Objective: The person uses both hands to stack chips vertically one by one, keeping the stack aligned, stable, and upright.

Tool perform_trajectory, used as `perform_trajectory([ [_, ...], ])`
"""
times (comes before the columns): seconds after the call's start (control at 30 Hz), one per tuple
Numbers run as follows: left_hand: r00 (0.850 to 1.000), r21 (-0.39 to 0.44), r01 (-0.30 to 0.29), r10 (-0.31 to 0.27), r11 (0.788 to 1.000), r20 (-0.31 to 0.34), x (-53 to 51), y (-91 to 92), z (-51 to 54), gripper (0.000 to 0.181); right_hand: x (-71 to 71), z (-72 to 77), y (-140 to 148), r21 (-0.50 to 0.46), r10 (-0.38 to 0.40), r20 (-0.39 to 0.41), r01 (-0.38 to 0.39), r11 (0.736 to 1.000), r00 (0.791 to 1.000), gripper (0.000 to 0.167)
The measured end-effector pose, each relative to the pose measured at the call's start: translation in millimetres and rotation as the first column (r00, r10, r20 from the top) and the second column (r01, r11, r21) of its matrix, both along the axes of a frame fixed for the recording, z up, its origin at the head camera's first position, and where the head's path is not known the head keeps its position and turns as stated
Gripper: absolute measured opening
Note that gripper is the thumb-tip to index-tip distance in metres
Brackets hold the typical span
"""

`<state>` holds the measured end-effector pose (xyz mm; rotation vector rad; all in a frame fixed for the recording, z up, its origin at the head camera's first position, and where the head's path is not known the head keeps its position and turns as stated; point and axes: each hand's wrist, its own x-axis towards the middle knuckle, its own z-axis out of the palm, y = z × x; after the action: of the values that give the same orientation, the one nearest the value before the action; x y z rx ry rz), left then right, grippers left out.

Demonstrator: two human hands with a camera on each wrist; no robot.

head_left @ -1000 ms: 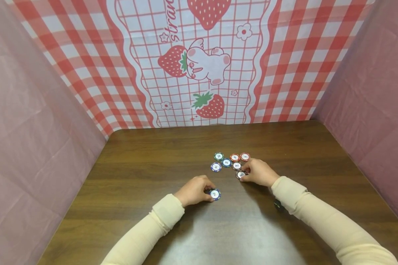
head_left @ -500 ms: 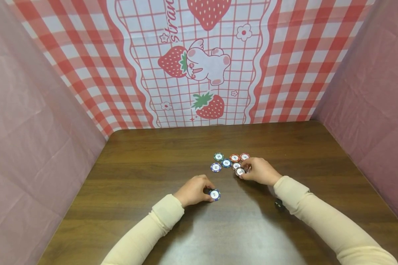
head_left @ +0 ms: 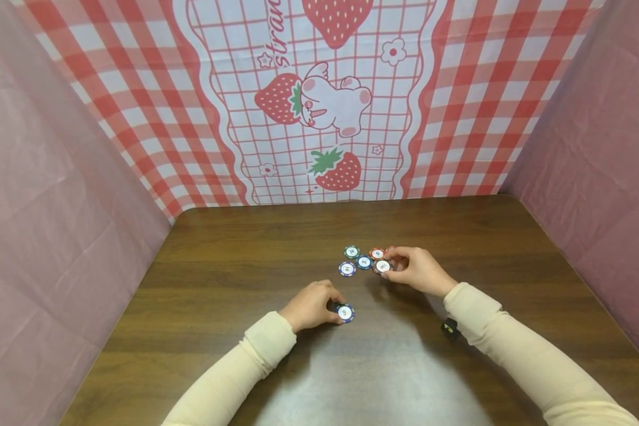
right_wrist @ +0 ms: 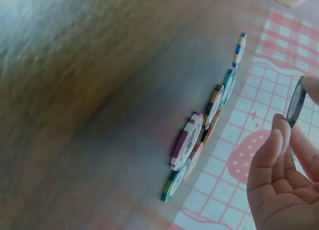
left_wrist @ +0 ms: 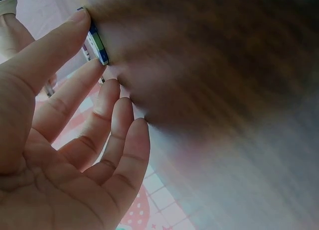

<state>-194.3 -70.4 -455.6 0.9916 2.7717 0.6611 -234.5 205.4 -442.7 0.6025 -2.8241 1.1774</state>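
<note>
My left hand (head_left: 312, 306) pinches a blue-edged poker chip (head_left: 345, 312) between thumb and index finger, low over the table. In the left wrist view that chip (left_wrist: 97, 42) is seen edge-on at the tips of thumb and index finger, the other fingers loosely bent. My right hand (head_left: 419, 272) holds a dark-edged chip (head_left: 383, 267) over the near right side of the chip group, hiding part of it. The right wrist view shows this chip (right_wrist: 296, 101) tilted and apart from the table. A purple-edged chip (right_wrist: 188, 142) lies among the others there.
Several chips lie flat on the wooden table (head_left: 223, 266): a green one (head_left: 351, 252), blue ones (head_left: 364, 262) and a red one (head_left: 377, 254). Another red chip is mostly behind my right fingers. A small black object (head_left: 449, 329) shows under the right sleeve. Checked cloth (head_left: 474, 118) hangs behind.
My right hand has lifted the dark-edged chip off the table and moved it away from me, over the white-faced chip behind. My left hand has stayed in place with its chip.
</note>
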Motion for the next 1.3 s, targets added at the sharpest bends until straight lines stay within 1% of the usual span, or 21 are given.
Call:
perform_trajectory([
  [0.13,1.0,0.002,-0.002,0.002,1.0,0.005,0.5,0.0,0.5,0.032,2.5,2.6,-1.9,-0.029,0.007,0.001,-0.007,1.0,1.0,0.033],
  [0.33,1.0,0.005,-0.007,0.007,1.0,0.007,-0.1,0.0,-0.9,0.032,7.4,6.2,-6.7,-0.073,0.042,-0.044,-0.045,0.996,0.998,0.032],
  [0.47,1.0,0.005,-0.007,0.007,1.0,0.007,-0.2,-0.2,-1.9,0.032,11.0,6.6,-11.3,-0.093,0.058,-0.056,-0.063,0.994,0.997,0.031],
  [0.67,1.0,0.013,-0.002,0.002,1.0,0.011,-0.7,-0.5,-3.3,0.032,18.0,4.2,-20.3,-0.112,0.106,-0.035,-0.109,0.988,0.994,0.029],
  [0.93,0.999,0.015,-0.009,0.009,1.0,0.038,-2.9,-0.3,-2.3,0.033,27.9,-1.2,-33.4,-0.112,0.189,-0.019,-0.19,0.975,0.982,0.029],
  [1.1,0.998,0.016,-0.017,0.016,1.0,0.061,-6.2,0.5,-3.0,0.033,30.7,-4.4,-38.6,-0.098,0.216,-0.005,-0.216,0.972,0.976,0.028],
  [1.3,0.997,0.023,-0.038,0.036,0.999,0.075,-7.4,0.7,-4.4,0.031,32.7,-7.0,-43.7,-0.083,0.251,0.021,-0.248,0.965,0.968,0.029],
])
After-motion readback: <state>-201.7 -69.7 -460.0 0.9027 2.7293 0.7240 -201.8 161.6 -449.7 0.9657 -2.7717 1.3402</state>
